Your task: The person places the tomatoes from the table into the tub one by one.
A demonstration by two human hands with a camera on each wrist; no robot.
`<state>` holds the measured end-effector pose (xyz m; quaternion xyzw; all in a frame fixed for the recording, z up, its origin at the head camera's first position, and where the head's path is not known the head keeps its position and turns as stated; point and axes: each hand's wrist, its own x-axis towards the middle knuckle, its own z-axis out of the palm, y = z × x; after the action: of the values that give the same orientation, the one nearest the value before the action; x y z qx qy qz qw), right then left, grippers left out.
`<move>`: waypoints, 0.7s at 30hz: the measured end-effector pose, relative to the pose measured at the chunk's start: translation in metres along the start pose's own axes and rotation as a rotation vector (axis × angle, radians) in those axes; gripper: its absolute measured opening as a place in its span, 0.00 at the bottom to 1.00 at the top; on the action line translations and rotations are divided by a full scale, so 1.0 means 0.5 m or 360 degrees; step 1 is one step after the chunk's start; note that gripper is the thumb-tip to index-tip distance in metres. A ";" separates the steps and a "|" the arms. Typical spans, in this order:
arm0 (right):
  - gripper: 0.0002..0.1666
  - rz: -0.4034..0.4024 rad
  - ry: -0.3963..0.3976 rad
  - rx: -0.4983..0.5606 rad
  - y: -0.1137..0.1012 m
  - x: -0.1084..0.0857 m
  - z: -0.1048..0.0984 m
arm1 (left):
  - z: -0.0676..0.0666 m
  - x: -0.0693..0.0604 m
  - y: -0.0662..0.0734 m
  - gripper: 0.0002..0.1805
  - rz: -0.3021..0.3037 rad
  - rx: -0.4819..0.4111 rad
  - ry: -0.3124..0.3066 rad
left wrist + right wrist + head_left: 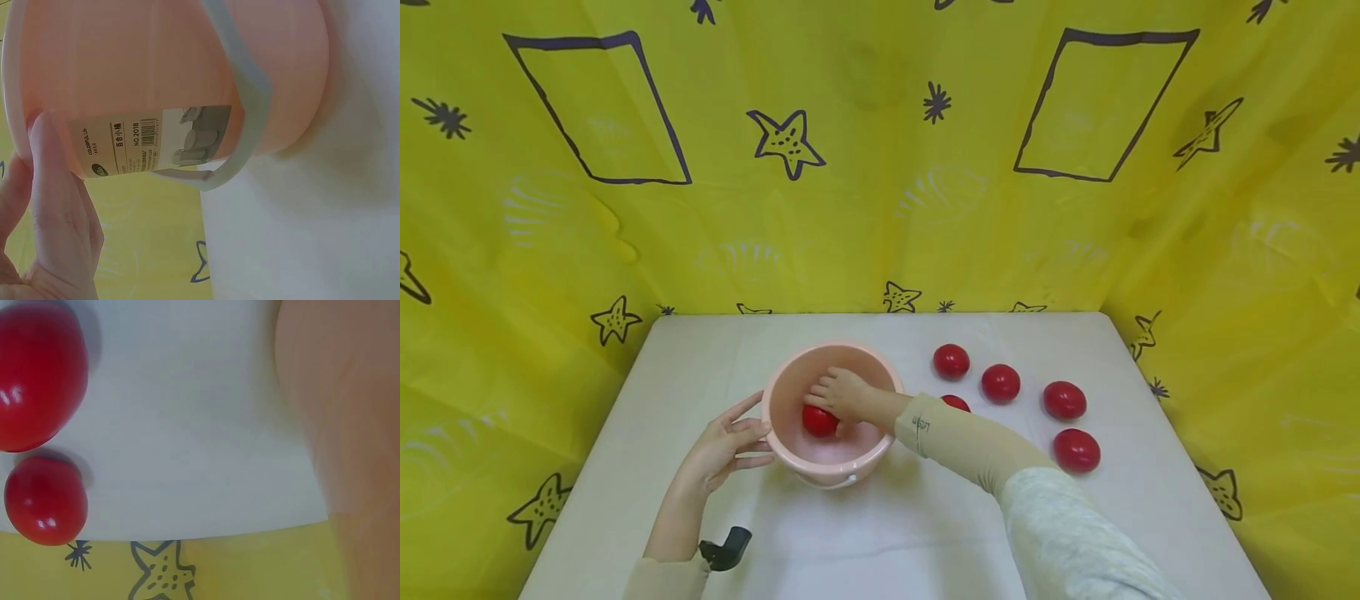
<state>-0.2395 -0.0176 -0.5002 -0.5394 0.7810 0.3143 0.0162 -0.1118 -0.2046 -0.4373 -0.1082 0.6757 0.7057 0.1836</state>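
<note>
A pink bucket (pixel 835 475) with a pale handle (pixel 253 100) stands on the table. At its left side my left hand (pixel 722 446) holds the rim, and a printed label (pixel 156 140) shows near those fingers in the left wrist view. Inside the bucket, my right hand (pixel 844 395) has its fingers curled over a red ball (pixel 818 422). The ball's underside is hidden. Neither the right hand nor that ball shows in the right wrist view.
To the right of the bucket lie several more red balls (pixel 1001 384), one partly covered by my right sleeve (pixel 992 450). The table (pixel 700 358) meets a yellow patterned curtain (pixel 865 217) at the back and sides.
</note>
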 end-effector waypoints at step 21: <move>0.36 0.0062 0.0111 0.0276 0.025 -0.086 -0.081 | -0.001 -0.003 0.002 0.38 0.0024 -0.0007 -0.0036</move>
<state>-0.2196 0.0004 -0.4463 -0.5313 0.8158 0.2267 0.0293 -0.1110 -0.2054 -0.4360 -0.0955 0.6728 0.7097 0.1858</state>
